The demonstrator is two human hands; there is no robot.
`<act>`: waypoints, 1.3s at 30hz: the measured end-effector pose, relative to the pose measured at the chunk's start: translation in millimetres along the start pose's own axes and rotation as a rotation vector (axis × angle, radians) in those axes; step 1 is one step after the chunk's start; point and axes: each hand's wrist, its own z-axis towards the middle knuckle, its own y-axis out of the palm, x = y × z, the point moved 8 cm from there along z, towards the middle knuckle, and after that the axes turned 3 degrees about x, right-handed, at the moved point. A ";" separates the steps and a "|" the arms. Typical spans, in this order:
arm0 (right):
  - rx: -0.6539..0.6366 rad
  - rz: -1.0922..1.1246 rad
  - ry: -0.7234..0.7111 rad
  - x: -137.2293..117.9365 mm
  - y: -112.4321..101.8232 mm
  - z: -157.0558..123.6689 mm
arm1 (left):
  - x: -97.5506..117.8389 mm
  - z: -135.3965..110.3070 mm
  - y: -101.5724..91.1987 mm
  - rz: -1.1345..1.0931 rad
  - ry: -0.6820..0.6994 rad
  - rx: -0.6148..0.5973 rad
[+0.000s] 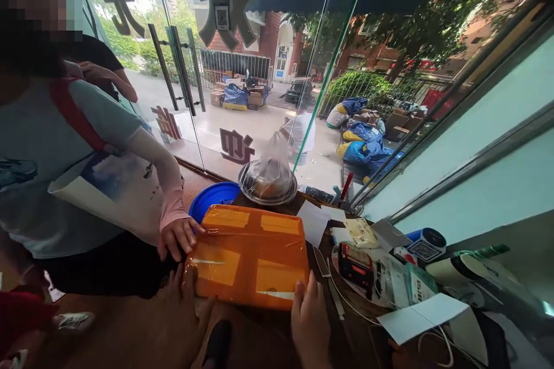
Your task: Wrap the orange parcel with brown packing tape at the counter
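Observation:
An orange parcel (250, 253) wrapped in clear tape lies on the dark wooden counter (277, 334). My left hand (184, 314) rests against its near left corner, fingers together on the edge. My right hand (309, 317) presses on the near right corner, fingers closed against it. A person in a grey shirt stands at the left, and that person's hand (177, 236) lies with spread fingers on the parcel's far left corner.
Behind the parcel stands a round food container in a clear plastic bag (268, 179), with a blue bucket (214, 199) beside it. At the right lie white papers (422, 317), a small label printer (355, 265), pens and cables. Glass doors and windows close off the front.

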 end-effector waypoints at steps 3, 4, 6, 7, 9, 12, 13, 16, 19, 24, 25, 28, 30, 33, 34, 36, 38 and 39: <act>-0.029 -0.220 -0.015 -3.4 6.2 -1.0 | 14.8 -2.0 -4.5 0.175 0.147 0.057; -0.036 -0.261 -0.049 -4.8 8.3 -2.5 | 23.2 -0.6 -4.8 0.231 0.211 0.070; -0.021 -0.306 -0.147 -7.7 8.9 -2.6 | 41.8 8.3 -3.3 0.273 0.361 0.055; -0.012 -0.312 -0.205 -9.9 8.0 0.9 | 50.0 17.0 -0.6 0.269 0.441 0.010; -0.047 -0.289 -0.300 -15.4 8.7 19.1 | 57.2 47.2 3.5 0.256 0.520 -0.084; -0.198 -0.191 -0.342 -30.3 19.4 71.0 | 37.7 120.3 5.3 0.266 0.300 -0.131; -0.239 -0.178 -0.338 -37.3 25.1 90.0 | 27.8 142.1 11.1 0.252 0.198 -0.192; -0.408 -0.249 -0.421 -65.3 53.2 127.5 | 21.3 178.4 39.5 0.190 0.122 -0.456; -0.534 -0.412 -0.454 -85.6 76.5 139.9 | 45.9 193.0 50.8 0.275 0.262 -0.464; -0.616 -0.420 -0.497 -115.3 91.7 140.4 | 104.2 189.9 82.5 0.326 0.530 -0.658; -0.623 -0.413 -0.498 -117.5 93.3 140.5 | 113.5 189.4 87.0 0.306 0.578 -0.679; -0.644 -0.402 -0.500 -117.1 95.9 142.0 | 131.0 187.1 94.7 0.216 0.700 -0.725; -0.670 -0.378 -0.517 -116.0 95.7 142.3 | 131.7 185.7 97.7 0.201 0.706 -0.752; -0.711 -0.332 -0.550 -119.0 94.5 138.9 | 132.1 179.4 100.5 0.222 0.658 -0.739; -0.720 -0.322 -0.556 -121.4 95.0 137.1 | 134.0 176.6 101.2 0.238 0.632 -0.713; -0.728 -0.315 -0.547 -127.7 97.7 134.3 | 141.2 170.7 103.5 0.259 0.584 -0.658; -0.727 -0.315 -0.516 -134.7 100.1 134.7 | 151.3 166.3 105.7 0.247 0.572 -0.635; -0.730 -0.308 -0.502 -137.9 99.4 135.6 | 155.3 165.2 105.6 0.228 0.581 -0.641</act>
